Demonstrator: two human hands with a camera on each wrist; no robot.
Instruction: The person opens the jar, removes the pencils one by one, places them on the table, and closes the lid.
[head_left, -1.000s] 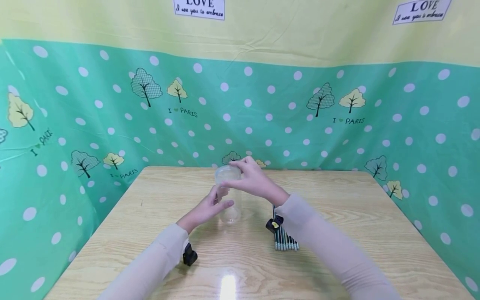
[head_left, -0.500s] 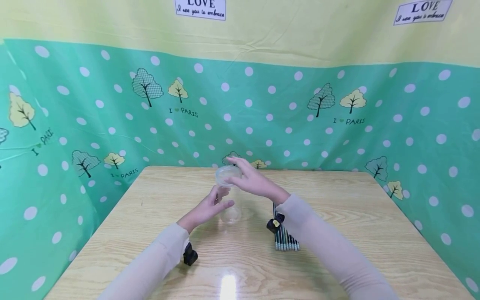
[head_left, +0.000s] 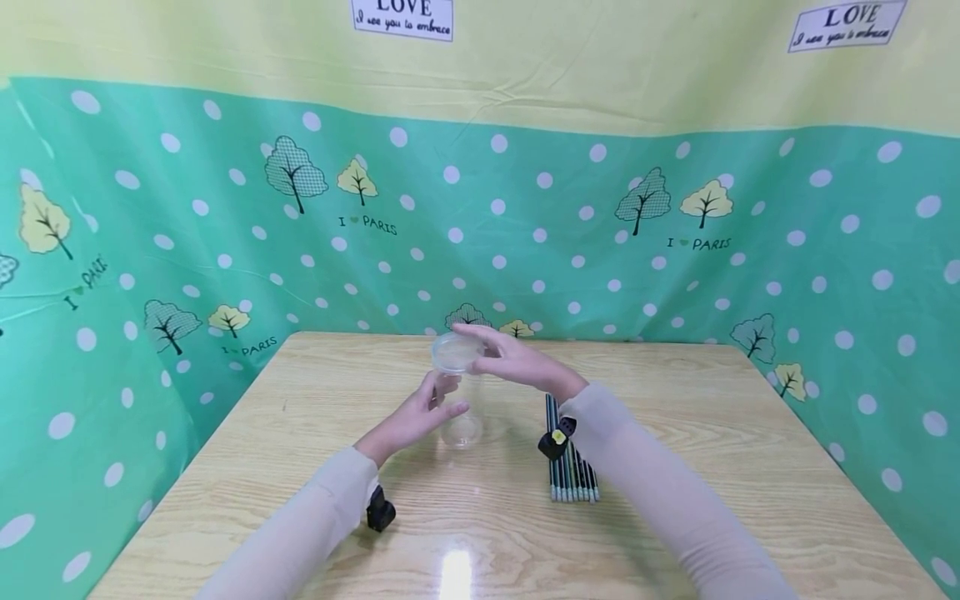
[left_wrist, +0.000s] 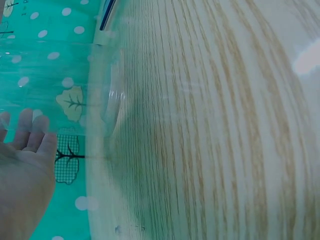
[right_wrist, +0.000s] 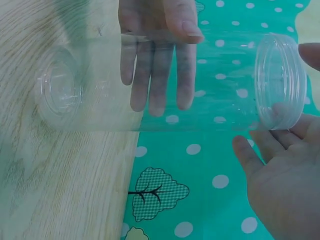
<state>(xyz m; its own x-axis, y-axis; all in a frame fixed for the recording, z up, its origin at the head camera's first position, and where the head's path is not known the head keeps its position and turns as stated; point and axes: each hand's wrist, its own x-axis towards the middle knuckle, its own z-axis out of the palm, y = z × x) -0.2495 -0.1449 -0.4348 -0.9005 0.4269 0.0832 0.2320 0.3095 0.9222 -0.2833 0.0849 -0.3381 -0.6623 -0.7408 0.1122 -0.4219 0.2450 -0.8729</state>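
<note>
A clear plastic jar (head_left: pixel 462 430) stands upright on the wooden table, a round clear lid (head_left: pixel 455 353) on its top. My left hand (head_left: pixel 411 422) holds the jar's body from the left. Through the clear wall in the right wrist view, the left fingers (right_wrist: pixel 157 82) lie behind the jar and the thumb shows at its near edge. At the top, my right hand (head_left: pixel 521 363) holds the lid's rim, its fingertips on one side and the thumb on the other. The right wrist view shows the ridged lid (right_wrist: pixel 284 82) between this thumb and the fingers.
Several dark pencils (head_left: pixel 576 482) with pale ends lie side by side to the right of the jar, partly under my right forearm. A green and yellow printed cloth (head_left: pixel 525 217) hangs behind the table (head_left: pixel 360 358). Black wrist cameras sit on both wrists.
My right fingers lifted and spread at the lid, then came back down on its rim with the wrist turned and shifted slightly right. The left hand and jar stay in place.
</note>
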